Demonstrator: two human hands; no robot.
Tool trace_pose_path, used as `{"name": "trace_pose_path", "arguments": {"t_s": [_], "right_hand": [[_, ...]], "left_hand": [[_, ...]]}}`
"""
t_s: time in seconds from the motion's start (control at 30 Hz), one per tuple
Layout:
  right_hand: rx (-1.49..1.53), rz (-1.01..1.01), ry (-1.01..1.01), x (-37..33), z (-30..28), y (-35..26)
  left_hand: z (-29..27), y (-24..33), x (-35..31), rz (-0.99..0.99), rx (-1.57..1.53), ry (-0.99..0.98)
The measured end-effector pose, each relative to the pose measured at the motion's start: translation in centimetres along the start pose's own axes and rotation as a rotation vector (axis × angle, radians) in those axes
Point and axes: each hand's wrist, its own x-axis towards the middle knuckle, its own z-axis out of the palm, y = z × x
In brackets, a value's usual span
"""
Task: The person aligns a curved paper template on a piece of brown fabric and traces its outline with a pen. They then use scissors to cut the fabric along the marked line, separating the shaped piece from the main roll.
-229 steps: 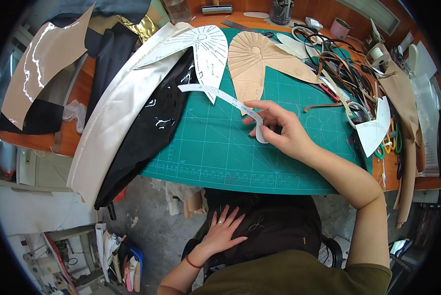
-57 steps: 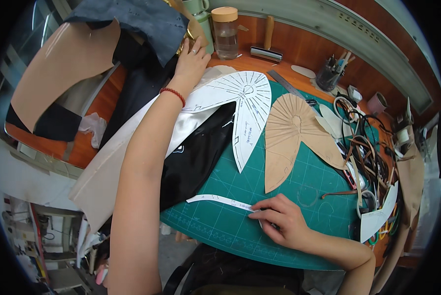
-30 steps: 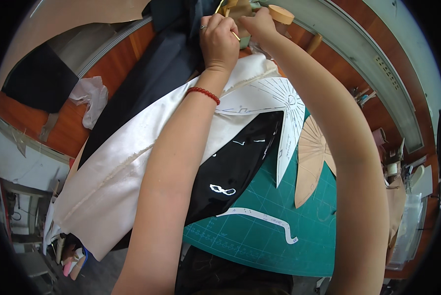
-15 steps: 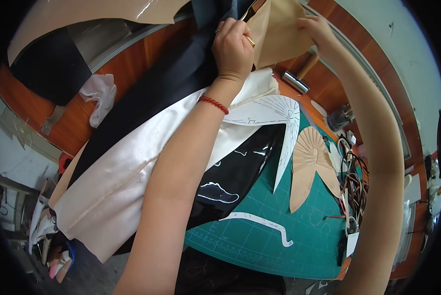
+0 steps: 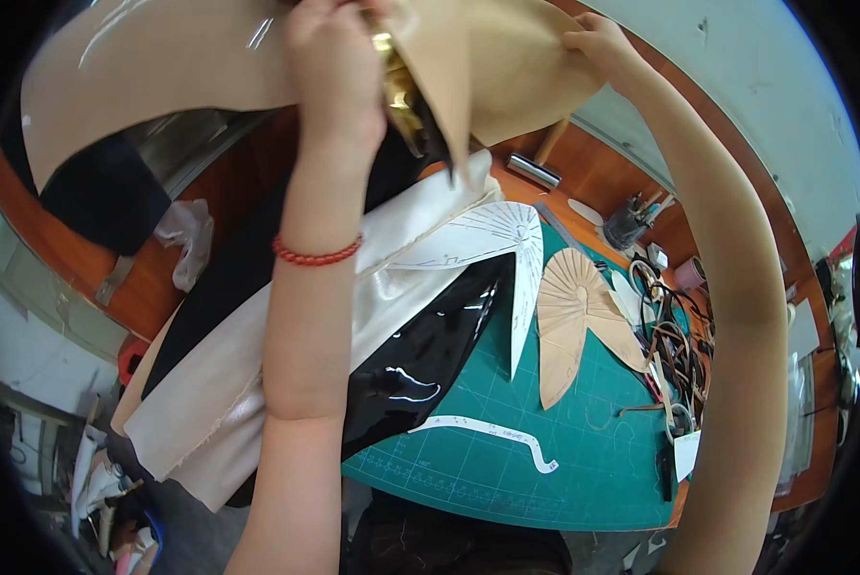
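Observation:
A large tan sheet (image 5: 516,77), which looks like leather, is lifted at the far side of the table. My right hand (image 5: 604,50) pinches its right edge between thumb and fingers. Higher and to the left, my left hand (image 5: 339,81) is closed at the sheet's left part, its fingers blurred and partly cut off by the top of the picture. Beside the left hand shows a shiny gold strip of material (image 5: 406,101) with a dark edge. Below lie a pearly white sheet (image 5: 209,412), a glossy black sheet (image 5: 401,383) and a white paper pattern (image 5: 478,230).
A green cutting mat (image 5: 507,494) carries a tan wing-shaped leather piece (image 5: 566,316) and a curved paper strip (image 5: 488,427). Tangled cords (image 5: 674,355) and a tool cup (image 5: 627,225) stand right. Behind is a metal-headed hammer (image 5: 534,171); a glossy beige sheet (image 5: 162,67) hangs far left.
My left hand has moved left and up, drawing the tan sheet wider and baring more of the gold strip. The right hand has shifted slightly left and up. The view has turned a little.

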Motion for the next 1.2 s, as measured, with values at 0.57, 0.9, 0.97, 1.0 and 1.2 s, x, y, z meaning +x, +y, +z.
{"name": "trace_pose_path", "arguments": {"t_s": [0.57,0.9,0.97,1.0,1.2], "right_hand": [[-0.008,0.016,-0.074,-3.1,2.9,-1.5],[0.744,0.002,-0.418,-5.1,4.8,-2.5],[0.640,-0.076,-0.480,-4.4,4.6,-2.6],[0.653,-0.043,-0.524,-4.2,4.3,-2.7],[0.800,0.263,-0.716,-1.6,0.3,-4.2]], "left_hand": [[1.3,-0.4,-1.0,0.064,0.413,-0.250],[5.5,0.7,-3.8,0.286,0.946,-0.602],[6.2,0.0,-3.8,0.119,0.918,-0.604],[6.8,-0.1,-3.4,0.038,0.931,-0.572],[10.9,-3.9,2.6,-0.383,0.772,-0.377]]}}
